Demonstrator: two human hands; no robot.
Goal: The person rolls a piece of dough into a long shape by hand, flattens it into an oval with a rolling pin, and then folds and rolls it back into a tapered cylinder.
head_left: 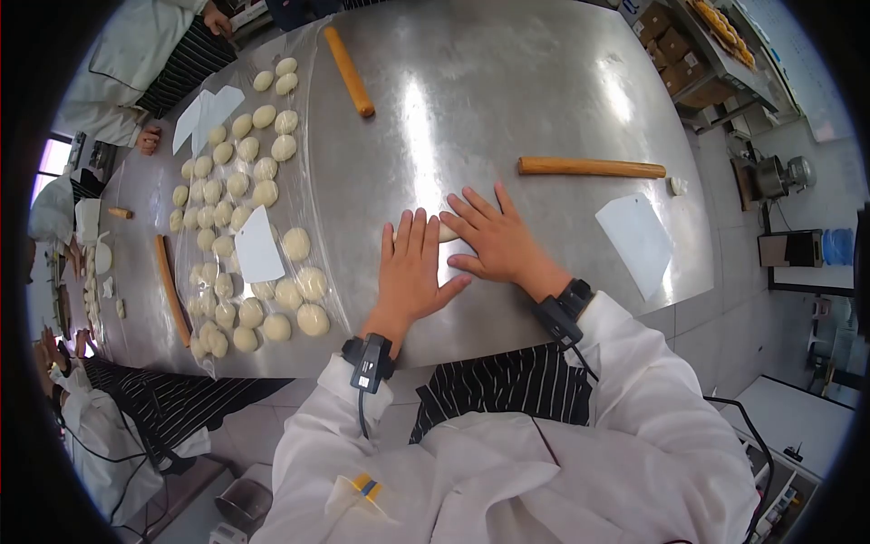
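My left hand (412, 267) lies flat on the metal table, palm down, its fingers stretched forward. Beside it, my right hand (500, 240) is also palm down with its fingers spread. A pale piece of dough (447, 233) shows between the fingers of both hands, which rest on it; most of it is hidden beneath them. To the left, many round dough balls (237, 184) lie in rows under a clear plastic sheet (317, 181). A white dough scraper (259, 247) sits on top of that sheet.
Wooden rolling pins lie on the steel table (507, 82): one (591, 167) beyond my right hand, another (348, 71) farther back, a third (170, 290) at left. A white scraper (634, 243) is near the right edge. Other people in white coats (136, 54) stand at left.
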